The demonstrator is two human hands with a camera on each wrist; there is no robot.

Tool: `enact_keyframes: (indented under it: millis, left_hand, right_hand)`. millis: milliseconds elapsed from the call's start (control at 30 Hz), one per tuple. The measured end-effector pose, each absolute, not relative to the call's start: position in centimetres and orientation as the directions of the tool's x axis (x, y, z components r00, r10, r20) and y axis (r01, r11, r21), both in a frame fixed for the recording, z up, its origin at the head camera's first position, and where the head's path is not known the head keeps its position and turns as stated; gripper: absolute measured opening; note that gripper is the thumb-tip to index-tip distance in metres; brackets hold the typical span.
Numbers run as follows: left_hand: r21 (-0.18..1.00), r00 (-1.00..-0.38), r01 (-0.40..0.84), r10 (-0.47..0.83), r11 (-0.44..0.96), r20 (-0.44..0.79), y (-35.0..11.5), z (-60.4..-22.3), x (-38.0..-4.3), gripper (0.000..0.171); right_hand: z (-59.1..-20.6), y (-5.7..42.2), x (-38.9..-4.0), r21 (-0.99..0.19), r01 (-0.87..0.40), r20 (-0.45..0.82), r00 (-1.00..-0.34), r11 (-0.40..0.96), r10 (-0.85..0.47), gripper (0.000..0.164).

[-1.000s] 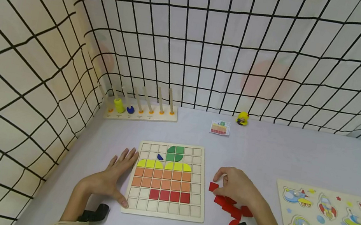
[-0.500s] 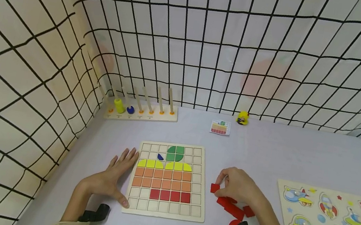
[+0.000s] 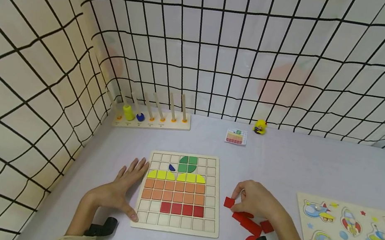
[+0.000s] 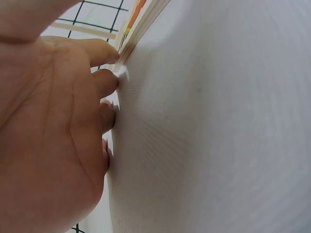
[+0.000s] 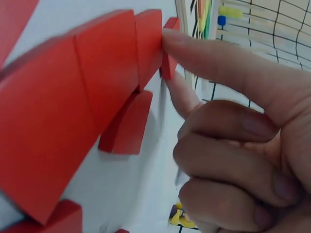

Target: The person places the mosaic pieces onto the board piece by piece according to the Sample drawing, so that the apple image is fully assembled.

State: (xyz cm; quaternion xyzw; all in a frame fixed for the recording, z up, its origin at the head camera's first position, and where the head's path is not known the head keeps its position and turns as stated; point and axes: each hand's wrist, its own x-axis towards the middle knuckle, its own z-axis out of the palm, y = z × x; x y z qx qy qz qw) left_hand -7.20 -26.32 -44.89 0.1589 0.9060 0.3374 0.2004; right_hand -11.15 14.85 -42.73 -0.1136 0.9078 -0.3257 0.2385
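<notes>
A wooden grid board [image 3: 176, 221] lies in the middle of the table, bearing green, yellow, orange and red tiles and one small dark blue piece. My left hand [image 3: 116, 192] lies spread at its left edge, thumb at the near corner and fingertips near the upper side. In the left wrist view, the fingers of the left hand [image 4: 58, 121] meet the board's edge. Right of the board, my right hand [image 3: 257, 199] pinches a red square tile [image 3: 229, 202] between thumb and index finger. A row of loose red tiles [image 5: 109, 58] lies close by that tile.
A picture card [image 3: 236, 136] and a yellow duck toy [image 3: 260, 127] are at the back. A peg counting board [image 3: 151, 125] stands back left. A vehicle puzzle board [image 3: 352, 233] lies at right. Black-lined fabric walls [image 3: 225, 58] enclose the back and left.
My right hand has shifted slightly right and down with the red square tile, and the loose red tiles beneath it have moved a little. The left hand holds its place.
</notes>
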Motion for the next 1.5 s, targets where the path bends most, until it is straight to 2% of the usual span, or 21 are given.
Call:
enact_keyframes:
  millis: [267, 433, 533, 633, 733, 833, 1100, 1300, 1500]
  left_hand:
    - [0.675, -0.868, 0.162, 0.429, 0.720, -0.249, -26.5, -44.9, -7.1, 0.155]
    - [0.675, -0.867, 0.161, 0.430, 0.720, -0.253, -26.5, -44.9, -7.1, 0.155]
    - [0.671, -0.865, 0.164, 0.433, 0.723, -0.255, -26.5, -44.7, -7.2, 0.154]
    - [0.671, -0.864, 0.169, 0.436, 0.722, -0.252, -26.4, -44.6, -7.3, 0.154]
    - [0.673, -0.863, 0.170, 0.439, 0.720, -0.251, -26.3, -44.5, -7.4, 0.154]
    - [0.670, -0.862, 0.168, 0.437, 0.723, -0.256, -26.2, -44.6, -7.4, 0.153]
    - [0.662, -0.865, 0.159, 0.427, 0.732, -0.264, -26.0, -44.8, -7.6, 0.151]
    - [0.667, -0.864, 0.161, 0.431, 0.727, -0.261, -26.2, -44.9, -7.5, 0.151]
    - [0.680, -0.863, 0.172, 0.442, 0.713, -0.245, -26.5, -44.9, -7.2, 0.151]
  right_hand:
    - [-43.1, 14.7, -11.0, -0.642, -0.057, -0.355, -0.862, 0.765, -0.362, 0.025]
    - [-42.7, 14.1, -10.8, -0.596, -0.123, -0.308, -0.877, 0.793, -0.368, 0.022]
    - [-42.0, 12.9, -10.8, -0.612, -0.172, -0.261, -0.877, 0.772, -0.403, 0.020]
    - [-41.4, 10.5, -10.4, -0.671, -0.234, -0.208, -0.851, 0.704, -0.482, 0.020]
    - [-41.3, 7.3, -9.7, -0.724, -0.301, -0.165, -0.799, 0.621, -0.579, 0.019]
    - [-41.8, 4.0, -8.9, -0.739, -0.359, -0.122, -0.761, 0.570, -0.638, 0.018]
    - [-43.0, -1.3, -7.9, -0.646, -0.447, -0.082, -0.766, 0.619, -0.638, 0.014]
    - [-43.4, -2.2, -7.8, -0.625, -0.439, -0.096, -0.778, 0.646, -0.621, 0.015]
    - [-43.6, -2.5, -7.6, -0.642, -0.458, -0.055, -0.773, 0.615, -0.632, 0.016]
